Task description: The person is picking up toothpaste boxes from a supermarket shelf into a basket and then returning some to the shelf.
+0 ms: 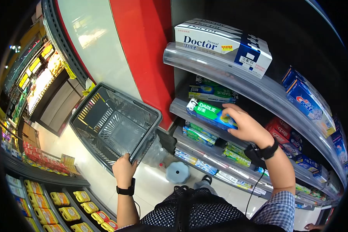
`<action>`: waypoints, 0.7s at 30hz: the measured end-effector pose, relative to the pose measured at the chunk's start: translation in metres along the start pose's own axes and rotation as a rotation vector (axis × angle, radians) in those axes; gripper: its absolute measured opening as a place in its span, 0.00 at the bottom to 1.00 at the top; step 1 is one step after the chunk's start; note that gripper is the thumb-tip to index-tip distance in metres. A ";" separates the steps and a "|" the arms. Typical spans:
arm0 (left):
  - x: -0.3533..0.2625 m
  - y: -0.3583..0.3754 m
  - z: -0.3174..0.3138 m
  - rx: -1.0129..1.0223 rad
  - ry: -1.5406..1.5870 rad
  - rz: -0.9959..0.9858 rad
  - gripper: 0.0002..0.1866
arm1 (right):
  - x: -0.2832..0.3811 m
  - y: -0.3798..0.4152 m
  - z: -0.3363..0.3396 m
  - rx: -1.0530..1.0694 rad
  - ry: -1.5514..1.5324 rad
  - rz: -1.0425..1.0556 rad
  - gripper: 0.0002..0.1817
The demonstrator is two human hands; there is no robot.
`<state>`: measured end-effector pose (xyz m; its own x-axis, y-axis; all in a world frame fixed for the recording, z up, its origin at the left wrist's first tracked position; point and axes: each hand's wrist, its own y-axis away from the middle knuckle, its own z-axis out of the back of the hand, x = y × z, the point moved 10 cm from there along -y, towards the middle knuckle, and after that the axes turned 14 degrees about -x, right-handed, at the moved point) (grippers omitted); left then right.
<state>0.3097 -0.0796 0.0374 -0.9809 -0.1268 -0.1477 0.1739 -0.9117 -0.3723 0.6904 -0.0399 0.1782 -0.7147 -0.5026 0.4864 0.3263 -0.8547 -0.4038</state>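
My right hand (245, 123) grips a green and blue Darlie toothpaste box (208, 113) by its right end, fingers over the top and thumb below. The box is held in front of a shelf where more Darlie toothpaste boxes (212, 92) lie just behind it. Lower left, my left hand (123, 171) is closed around the near rim of a dark grey shopping basket (121, 129). No goods show inside the basket, whose slotted floor is visible. Each wrist wears a black band.
White Doctor toothpaste boxes (220, 48) stand on the upper shelf, with Crest boxes (307, 102) farther right. A grey-blue round stool (178, 173) and clear plastic bottles (154, 152) are on the floor. Yellow packs (69, 214) fill a rack at lower left. Another person's hand (311, 227) shows lower right.
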 end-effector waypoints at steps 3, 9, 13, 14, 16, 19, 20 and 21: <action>0.001 -0.001 -0.003 0.026 -0.008 0.018 0.17 | -0.015 -0.026 -0.016 0.006 -0.019 0.093 0.25; 0.000 0.000 -0.001 -0.005 -0.009 0.008 0.18 | -0.068 -0.041 -0.043 0.047 -0.070 -0.007 0.24; 0.003 0.000 -0.003 0.018 -0.018 0.044 0.18 | -0.076 -0.036 -0.033 0.048 -0.025 0.054 0.20; 0.003 0.000 -0.003 0.018 -0.019 0.045 0.18 | -0.084 -0.035 -0.027 0.038 -0.006 0.046 0.18; 0.001 0.000 -0.002 0.017 -0.022 0.029 0.17 | -0.125 -0.035 0.002 -0.130 0.290 -0.173 0.23; 0.002 0.000 -0.003 0.018 -0.050 0.034 0.17 | -0.159 -0.028 0.013 -0.262 0.495 -0.217 0.30; -0.001 -0.001 -0.001 0.013 -0.052 0.020 0.18 | -0.166 -0.026 0.011 -0.236 0.507 -0.257 0.33; -0.001 -0.002 0.001 0.011 -0.056 0.016 0.18 | -0.167 -0.026 0.011 -0.240 0.503 -0.259 0.33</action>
